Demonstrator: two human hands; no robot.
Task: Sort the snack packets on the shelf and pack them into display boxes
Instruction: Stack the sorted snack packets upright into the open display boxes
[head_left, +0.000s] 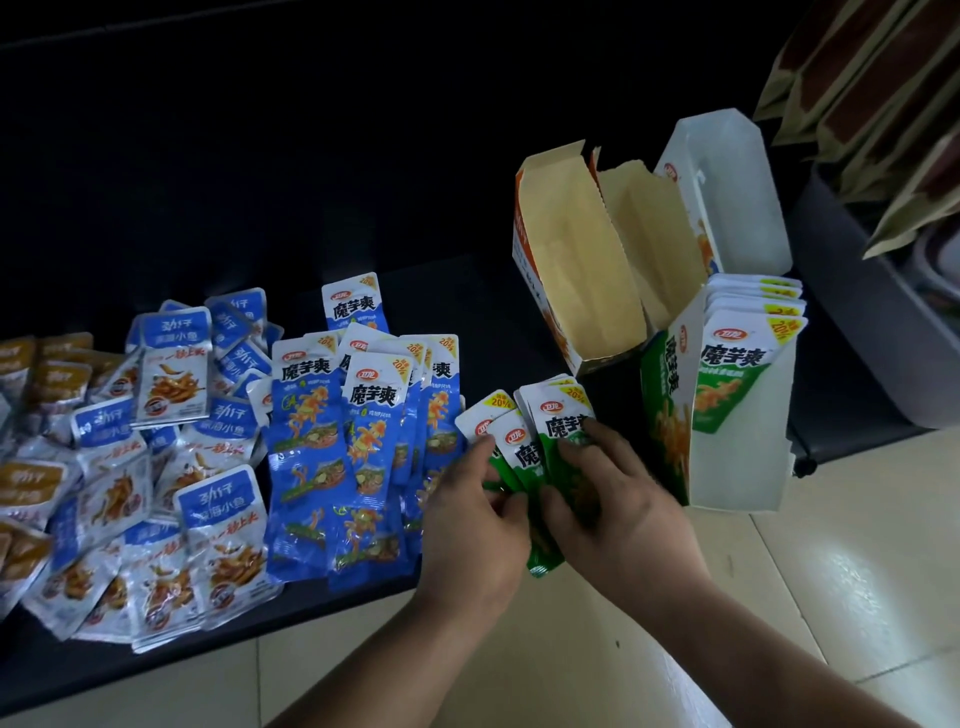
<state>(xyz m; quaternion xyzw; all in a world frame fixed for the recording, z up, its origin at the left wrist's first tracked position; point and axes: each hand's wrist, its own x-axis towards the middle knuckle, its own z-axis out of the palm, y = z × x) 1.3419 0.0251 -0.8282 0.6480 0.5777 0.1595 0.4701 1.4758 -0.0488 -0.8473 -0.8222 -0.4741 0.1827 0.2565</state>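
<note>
Both hands are on a fanned bunch of green packets (527, 447), held at the front edge of the dark shelf (363, 182), just left of the green display box (665, 410). The left hand (467, 514) pinches the lower left of the bunch, its fingers (480, 457) curled onto the outer packet. The right hand (618, 509) wraps the right side, fingers (597, 436) bent over the front face. Judgement: they are being squared into one stack, logos up, so they slide in as a block.

The green box stands upright with its lid flap tipped back, already carrying a row of boxed green packets (748, 353) standing on end, faces forward. There seems to be room in front of that row, which is probably why the bunch is held so close to it.

The orange box (571, 280) is open and looks empty, standing just behind and left of the green one (likely waiting for another flavour).

Still loose on the shelf:
- blue konjac packets (353, 447), roughly grouped beside the left hand
- blue-and-white fish packets (171, 374) further left, jumbled
- brown packets (47, 374) at the far left edge

Sorting by colour looks about half done. Next step is likely dropping the green bunch into its box. The risk is that a slippery packet fans out or slips off the shelf onto the tiled floor (779, 597).
</note>
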